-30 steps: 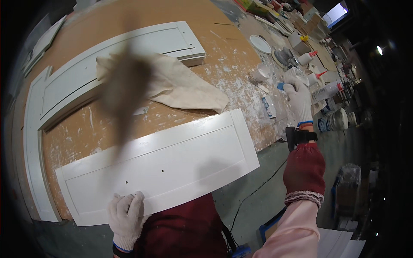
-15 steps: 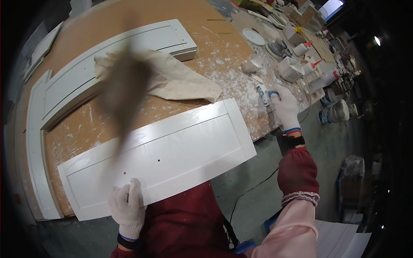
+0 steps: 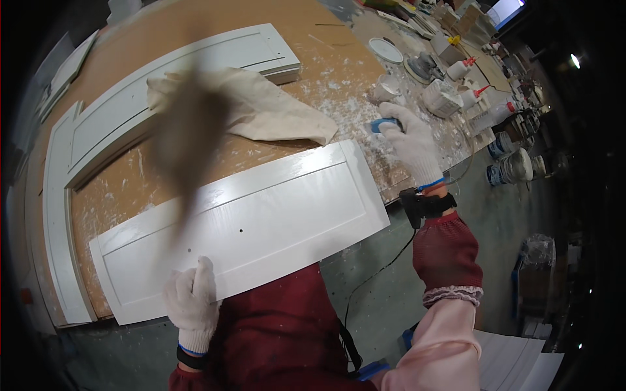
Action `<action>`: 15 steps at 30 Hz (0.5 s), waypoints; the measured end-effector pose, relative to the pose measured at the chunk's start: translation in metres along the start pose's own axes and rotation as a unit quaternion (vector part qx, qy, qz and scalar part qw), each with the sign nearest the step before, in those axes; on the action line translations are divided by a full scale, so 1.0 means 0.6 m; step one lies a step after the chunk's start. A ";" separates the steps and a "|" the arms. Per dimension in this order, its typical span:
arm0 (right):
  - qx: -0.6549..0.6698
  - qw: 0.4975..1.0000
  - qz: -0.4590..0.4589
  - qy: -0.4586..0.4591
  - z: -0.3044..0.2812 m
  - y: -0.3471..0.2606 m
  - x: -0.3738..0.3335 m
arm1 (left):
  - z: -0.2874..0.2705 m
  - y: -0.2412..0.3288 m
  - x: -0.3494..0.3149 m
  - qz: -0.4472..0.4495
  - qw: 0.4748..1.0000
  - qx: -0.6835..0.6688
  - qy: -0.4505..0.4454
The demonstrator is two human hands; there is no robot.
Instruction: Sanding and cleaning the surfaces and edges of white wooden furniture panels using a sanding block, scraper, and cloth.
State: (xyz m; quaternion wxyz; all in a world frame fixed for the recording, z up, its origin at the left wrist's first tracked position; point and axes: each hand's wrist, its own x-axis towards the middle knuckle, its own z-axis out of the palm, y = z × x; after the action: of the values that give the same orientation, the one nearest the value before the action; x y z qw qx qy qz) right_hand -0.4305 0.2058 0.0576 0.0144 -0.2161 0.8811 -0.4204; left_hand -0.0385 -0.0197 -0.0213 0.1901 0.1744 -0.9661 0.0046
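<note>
Gloves of white knit cotton cover both of my hands. My left hand (image 3: pixel 191 305) rests on the near left edge of the glossy white rectangular cabinet door panel (image 3: pixel 241 225), fingers curled over its rim, a loose grip that presses on the panel. The panel lies flat on the brown paint-spattered tabletop (image 3: pixel 339 72), its near edge overhanging. My right hand (image 3: pixel 409 140) reaches to the far right, closed around a small blue object (image 3: pixel 380 124) just past the panel's right end; what it is I cannot tell. A crumpled beige cloth (image 3: pixel 261 107) lies beyond the panel, partly on a second white framed door (image 3: pixel 163 78). Bottles and tubs crowd the far right.
</note>
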 end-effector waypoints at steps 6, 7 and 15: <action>-0.098 0.993 -0.037 -0.045 0.032 -0.016 -0.003 | -0.003 -0.003 -0.002 0.004 1.000 -0.001 0.007; -0.112 0.991 -0.066 -0.033 0.034 -0.012 -0.003 | -0.002 -0.002 -0.002 0.009 1.000 -0.002 0.015; -0.048 0.995 -0.068 -0.061 0.045 0.019 0.006 | -0.004 -0.002 -0.002 0.002 1.000 -0.007 0.006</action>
State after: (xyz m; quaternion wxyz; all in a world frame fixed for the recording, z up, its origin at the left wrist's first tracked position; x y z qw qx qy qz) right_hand -0.4326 0.1906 0.0321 0.0294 -0.3008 0.8810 -0.3640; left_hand -0.0362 -0.0201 -0.0198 0.1971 0.1708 -0.9654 -0.0004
